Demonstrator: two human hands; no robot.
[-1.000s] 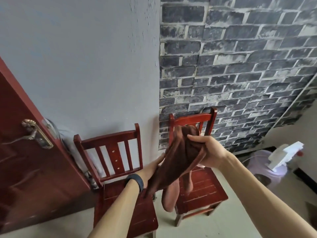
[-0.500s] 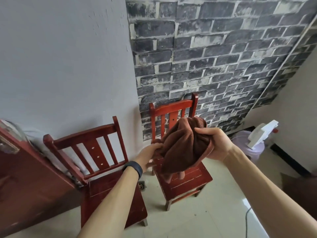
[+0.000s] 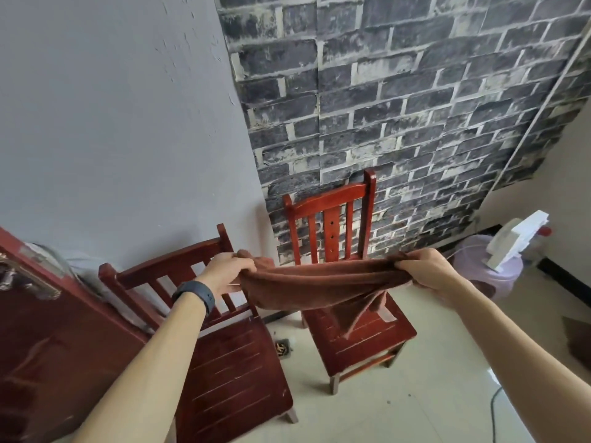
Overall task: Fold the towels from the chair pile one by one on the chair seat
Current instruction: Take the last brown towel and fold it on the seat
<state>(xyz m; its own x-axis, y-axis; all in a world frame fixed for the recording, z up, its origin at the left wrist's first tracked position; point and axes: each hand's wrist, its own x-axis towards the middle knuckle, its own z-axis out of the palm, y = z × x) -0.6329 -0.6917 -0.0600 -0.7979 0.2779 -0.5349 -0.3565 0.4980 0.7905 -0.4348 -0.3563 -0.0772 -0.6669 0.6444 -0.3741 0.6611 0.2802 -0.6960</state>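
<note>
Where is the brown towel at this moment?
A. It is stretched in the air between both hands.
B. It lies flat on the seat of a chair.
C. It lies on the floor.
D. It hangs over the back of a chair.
A: the left hand and the right hand each grip one end of the brown towel, which spans the air between them.
</note>
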